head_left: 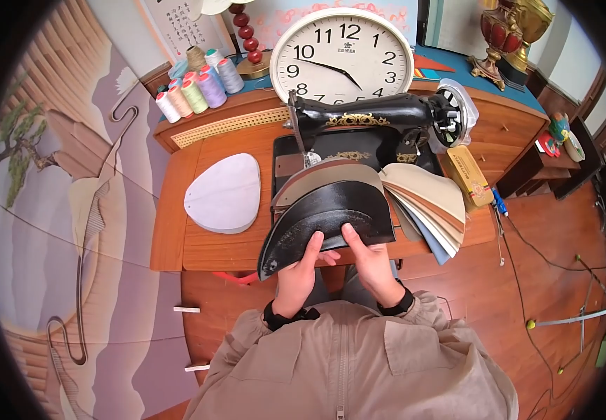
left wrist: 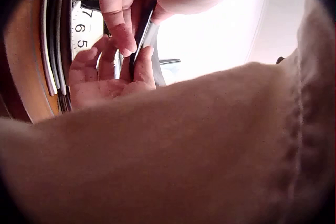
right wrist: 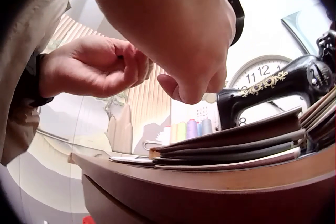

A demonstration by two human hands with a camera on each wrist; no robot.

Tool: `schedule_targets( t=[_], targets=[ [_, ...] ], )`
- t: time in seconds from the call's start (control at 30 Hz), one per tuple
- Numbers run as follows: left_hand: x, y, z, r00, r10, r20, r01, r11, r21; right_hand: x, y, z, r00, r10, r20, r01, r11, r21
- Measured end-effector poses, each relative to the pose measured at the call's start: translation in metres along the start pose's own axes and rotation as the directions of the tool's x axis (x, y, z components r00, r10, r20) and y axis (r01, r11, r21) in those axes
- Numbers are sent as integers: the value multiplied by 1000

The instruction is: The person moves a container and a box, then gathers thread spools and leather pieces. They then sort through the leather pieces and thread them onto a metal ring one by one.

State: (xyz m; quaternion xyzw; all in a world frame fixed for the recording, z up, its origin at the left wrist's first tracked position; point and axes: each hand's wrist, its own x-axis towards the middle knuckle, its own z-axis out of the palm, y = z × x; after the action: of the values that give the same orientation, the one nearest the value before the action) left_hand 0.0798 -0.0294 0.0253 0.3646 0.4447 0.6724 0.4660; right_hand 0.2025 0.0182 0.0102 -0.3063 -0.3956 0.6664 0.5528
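Spanning the gap between two hands, a black curved piece (head_left: 327, 210) is held above the front edge of the wooden table (head_left: 170, 241). The left hand (head_left: 297, 278) and right hand (head_left: 375, 269) both pinch its near edge, thumbs on top and fingers beneath. Just beyond it lie brown curved pieces (head_left: 310, 180); fanned pieces (head_left: 432, 196) sit to the right, beside a yellow box (head_left: 469, 175), and pale rounded pieces (head_left: 224, 192) to the left. Behind stand a black sewing machine (head_left: 359, 112), a clock (head_left: 338, 63) and thread spools (head_left: 210, 89).
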Motion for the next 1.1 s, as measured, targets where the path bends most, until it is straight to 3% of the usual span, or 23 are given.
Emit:
schedule_targets(
  t=[0.07,0.13,0.17,0.47,0.57,0.67,0.7,0.73,0.8,0.87,0.93,0.97,1.0,1.07,1.1],
  targets=[
    [-1,0,-2,995,-99,3,99,993,62,0,-5,-1,998,-26,-52,24,999,-38],
    [-1,2,-6,989,-145,31,144,988,49,2,-6,-15,992,115,49,-115,993,-9],
    [-1,3,-7,980,-189,61,187,982,37,2,-9,-11,993,109,-36,-110,993,-36],
    [4,5,-6,975,-224,-7,222,972,-79,7,-20,-19,990,141,-14,-142,990,-27],
    [5,5,-11,971,-238,-20,234,965,-118,7,-21,-19,987,144,-70,-152,980,-126],
    [8,5,-27,976,-209,-68,199,972,-127,14,-25,-38,995,93,33,-87,984,-155],
    [9,5,-33,959,-256,-118,240,962,-131,14,-25,-44,994,99,-36,-103,983,-155],
    [11,10,-38,950,-226,-214,187,964,-188,15,-30,-45,989,105,-105,-120,981,-153],
    [26,11,-67,937,-108,-332,71,990,-121,31,-35,-76,987,-27,-160,-5,979,-202],
    [40,11,-83,958,-22,-287,9,999,-45,38,-40,-80,987,-76,-140,29,951,-308],
    [49,19,-75,972,-1,-233,-22,995,-94,39,-42,-72,1000,-11,-5,8,901,-435],
    [52,23,-65,979,-18,-204,-5,994,-109,38,-42,-64,990,23,141,31,929,-368],
    [54,24,-55,984,-31,-174,10,992,-123,34,-42,-52,970,157,186,-84,933,-350],
    [55,19,-37,982,-153,-111,135,978,-157,26,-40,-27,911,296,288,-211,933,-293],
    [54,13,-28,987,-155,-36,144,969,-202,24,-34,-24,875,334,349,-287,941,-180]
  ],
)
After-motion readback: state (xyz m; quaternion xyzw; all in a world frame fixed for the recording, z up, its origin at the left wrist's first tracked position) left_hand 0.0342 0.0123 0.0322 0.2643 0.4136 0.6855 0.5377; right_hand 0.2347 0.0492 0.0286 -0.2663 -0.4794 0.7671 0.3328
